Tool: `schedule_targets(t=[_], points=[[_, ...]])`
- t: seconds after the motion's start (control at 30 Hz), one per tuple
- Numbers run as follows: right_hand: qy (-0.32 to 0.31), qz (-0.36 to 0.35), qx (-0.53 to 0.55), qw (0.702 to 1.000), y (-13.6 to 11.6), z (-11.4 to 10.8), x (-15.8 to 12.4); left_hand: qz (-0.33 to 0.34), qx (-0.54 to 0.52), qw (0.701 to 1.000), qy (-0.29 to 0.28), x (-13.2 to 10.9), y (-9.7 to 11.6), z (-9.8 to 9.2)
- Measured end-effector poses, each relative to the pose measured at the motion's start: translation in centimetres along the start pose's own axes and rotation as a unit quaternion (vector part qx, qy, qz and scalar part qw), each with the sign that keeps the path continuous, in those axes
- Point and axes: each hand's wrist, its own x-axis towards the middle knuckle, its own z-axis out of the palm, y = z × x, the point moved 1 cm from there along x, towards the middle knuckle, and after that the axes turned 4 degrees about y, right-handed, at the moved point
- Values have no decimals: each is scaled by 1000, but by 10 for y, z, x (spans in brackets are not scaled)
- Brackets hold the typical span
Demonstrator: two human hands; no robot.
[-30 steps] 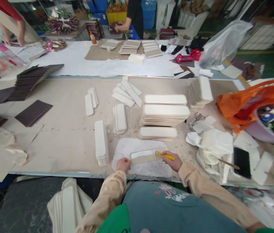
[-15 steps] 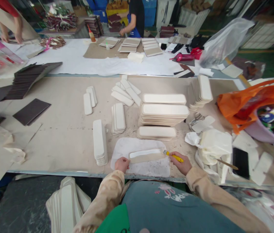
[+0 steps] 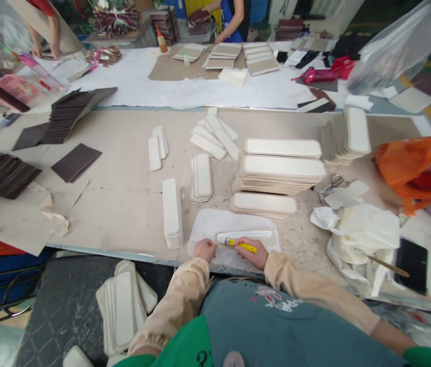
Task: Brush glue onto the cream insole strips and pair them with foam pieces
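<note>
My right hand (image 3: 252, 253) grips a paintbrush (image 3: 248, 247) with a yellow handle. Its pale bristles rest near the left end of a long strip with rounded ends (image 3: 253, 236), where white wet-looking coating shows. My left hand (image 3: 205, 250) is closed, its fingertips pinching that left end of the strip. Beneath the strip lies a pale, stained sheet (image 3: 208, 219) at the table's front edge. Part of the strip is hidden by my right hand and the brush. Just left of the sheet stands a stack of white strips (image 3: 172, 209).
Beyond the sheet are stacked long strips (image 3: 282, 167), with shorter strips (image 3: 202, 176) beside them. Scissors (image 3: 335, 183), crumpled white cloth (image 3: 368, 229) and a phone (image 3: 411, 265) lie right. Dark panels (image 3: 76, 162) lie left. More strips (image 3: 118, 311) are below the table edge. Two people work across.
My right hand and the brush have moved left along the strip, from its right end toward my left hand. The left hand stays at the strip's left end. The view has shifted.
</note>
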Motion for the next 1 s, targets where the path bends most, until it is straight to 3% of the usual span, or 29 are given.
schedule_targets(t=[0.2, 0.37, 1.0], points=[[-23, -34, -36, 999, 9, 8, 4, 1, -1, 1000, -8, 0, 1, -1], [-11, -61, -70, 996, 13, -1, -3, 7, -7, 1000, -11, 2, -2, 0], [148, 59, -70, 985, 45, -101, -62, 4, -7, 1000, -3, 6, -4, 3]])
